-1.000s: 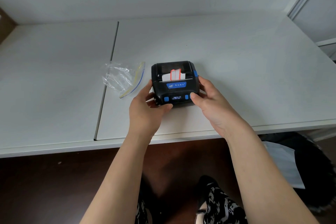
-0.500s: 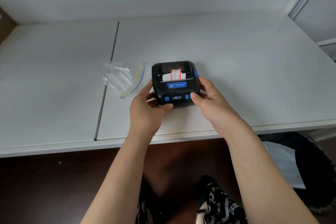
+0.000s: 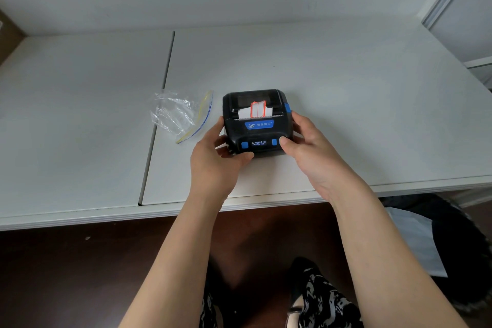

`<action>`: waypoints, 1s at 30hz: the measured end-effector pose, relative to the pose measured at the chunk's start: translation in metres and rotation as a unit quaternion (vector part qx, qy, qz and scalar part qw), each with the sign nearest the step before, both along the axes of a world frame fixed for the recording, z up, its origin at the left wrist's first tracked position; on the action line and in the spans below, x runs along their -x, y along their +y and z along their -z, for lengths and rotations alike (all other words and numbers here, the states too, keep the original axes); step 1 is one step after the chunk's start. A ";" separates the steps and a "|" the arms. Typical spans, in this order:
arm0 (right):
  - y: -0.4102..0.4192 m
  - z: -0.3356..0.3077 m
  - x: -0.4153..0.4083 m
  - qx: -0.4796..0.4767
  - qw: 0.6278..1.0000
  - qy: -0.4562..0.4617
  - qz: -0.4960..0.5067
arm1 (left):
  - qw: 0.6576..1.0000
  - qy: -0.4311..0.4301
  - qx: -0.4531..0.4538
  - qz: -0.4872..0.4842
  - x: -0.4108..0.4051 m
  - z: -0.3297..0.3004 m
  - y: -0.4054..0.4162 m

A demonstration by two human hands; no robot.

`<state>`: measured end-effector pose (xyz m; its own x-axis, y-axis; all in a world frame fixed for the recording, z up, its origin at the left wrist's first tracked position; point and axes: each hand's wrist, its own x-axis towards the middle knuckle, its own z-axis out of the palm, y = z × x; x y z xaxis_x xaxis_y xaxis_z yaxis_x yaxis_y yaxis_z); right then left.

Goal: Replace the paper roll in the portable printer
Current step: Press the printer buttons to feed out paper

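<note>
- Head view, nearest first: the table's front edge (image 3: 186, 212) runs just behind the person's forearms, so the printer (image 3: 257, 122) sits close to that drop and should be kept back from it.
- Left hand (image 3: 218, 157) is curled against the printer's left side, thumb laid along its front lower corner; right hand (image 3: 311, 149) cups the right side, thumb tip (image 3: 283, 140) beside a blue front button. Both hold the case, which rests on the table.
- Printer looks like a small rigid plastic box, probably light enough for one hand; its smooth sides may slip, so holding it by both flanks suits it.
- A strip of labels (image 3: 257, 110) sticks out of the slot on top; it is thin and would tear if tugged.
- The blue tab (image 3: 287, 108) on the printer's right rear side is likely the lid release.
- Left of the printer lies an empty-looking clear zip bag (image 3: 181, 114), just beside it but apart.
- Behind and right of the printer the tabletop gives room to swing a lid.
</note>
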<state>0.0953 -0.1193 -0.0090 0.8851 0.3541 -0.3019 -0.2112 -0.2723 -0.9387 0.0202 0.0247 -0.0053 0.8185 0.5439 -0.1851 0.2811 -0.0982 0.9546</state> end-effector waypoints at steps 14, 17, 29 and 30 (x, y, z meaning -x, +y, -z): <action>0.010 -0.007 0.008 0.046 0.998 -0.036 0.024 | 1.000 -0.001 -0.003 -0.004 0.000 0.000 -0.001; 0.010 -0.008 0.009 0.049 0.998 -0.038 0.030 | 1.000 0.000 -0.001 -0.005 0.001 0.000 -0.001; 0.003 -0.010 0.006 -0.008 0.999 0.003 0.032 | 1.000 0.000 0.001 -0.007 0.000 0.000 -0.001; 0.004 -0.009 0.006 -0.016 0.999 0.007 0.038 | 1.000 -0.001 0.001 -0.006 0.000 0.000 -0.001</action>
<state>0.0898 -0.1152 0.0000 0.9054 0.2959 -0.3043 -0.2436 -0.2249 -0.9434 0.0206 0.0241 -0.0055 0.8119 0.5537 -0.1851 0.2809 -0.0925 0.9553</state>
